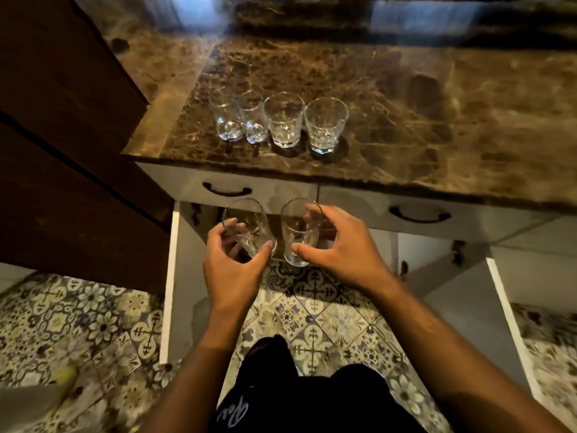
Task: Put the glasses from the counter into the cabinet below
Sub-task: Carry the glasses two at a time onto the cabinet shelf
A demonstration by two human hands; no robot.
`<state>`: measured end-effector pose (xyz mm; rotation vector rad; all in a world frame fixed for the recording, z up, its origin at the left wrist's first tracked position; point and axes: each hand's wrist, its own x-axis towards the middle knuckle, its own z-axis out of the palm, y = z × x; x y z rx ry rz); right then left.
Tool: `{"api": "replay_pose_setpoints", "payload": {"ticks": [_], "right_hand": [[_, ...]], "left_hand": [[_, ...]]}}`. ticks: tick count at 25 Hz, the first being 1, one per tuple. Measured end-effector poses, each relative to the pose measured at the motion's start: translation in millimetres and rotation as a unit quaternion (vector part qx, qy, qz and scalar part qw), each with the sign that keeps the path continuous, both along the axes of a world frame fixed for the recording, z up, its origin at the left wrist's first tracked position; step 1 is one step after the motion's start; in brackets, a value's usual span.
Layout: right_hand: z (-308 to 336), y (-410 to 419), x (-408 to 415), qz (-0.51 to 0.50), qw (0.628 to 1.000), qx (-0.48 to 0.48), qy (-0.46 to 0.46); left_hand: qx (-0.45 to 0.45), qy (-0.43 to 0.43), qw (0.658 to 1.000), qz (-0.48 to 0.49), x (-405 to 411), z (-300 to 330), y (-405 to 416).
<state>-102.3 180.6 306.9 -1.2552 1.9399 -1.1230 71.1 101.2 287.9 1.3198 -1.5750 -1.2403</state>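
Head view, hands: my left hand [232, 270] grips one clear drinking glass [248, 226]; my right hand [340, 248] grips a second clear glass [299, 231], both before the open white cabinet [187, 276].
Counter: four clear glasses [278, 120] in a row on the brown marble counter [437, 120].

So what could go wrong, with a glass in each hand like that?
The two held glasses, one in the left hand and one in the right hand, sit close together and might clink. The left glass is tilted and could slip. Four glasses stand near the counter edge.
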Motion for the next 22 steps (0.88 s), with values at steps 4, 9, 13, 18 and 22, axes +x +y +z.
{"api": "replay_pose_setpoints", "payload": {"ticks": [4,9,13,18,22], "right_hand": [[-53,36,-10,-0.076,0.996,0.040,-0.020],[-112,59,-12,-0.150,0.984,0.067,-0.071],[-168,62,-11,-0.203,0.971,0.087,-0.086],[-250,68,-18,-0.241,0.952,0.101,-0.158],[-320,75,-36,-0.253,0.950,0.115,-0.145]], "left_hand": [[0.027,-0.018,0.997,-0.063,-8,-47,13],[0.046,-0.041,0.987,-0.146,-21,-118,10],[0.078,-0.046,0.974,-0.208,-31,-182,2],[0.086,-0.057,0.959,-0.264,-41,-259,-1],[0.099,-0.063,0.954,-0.277,-60,-326,6]]}}
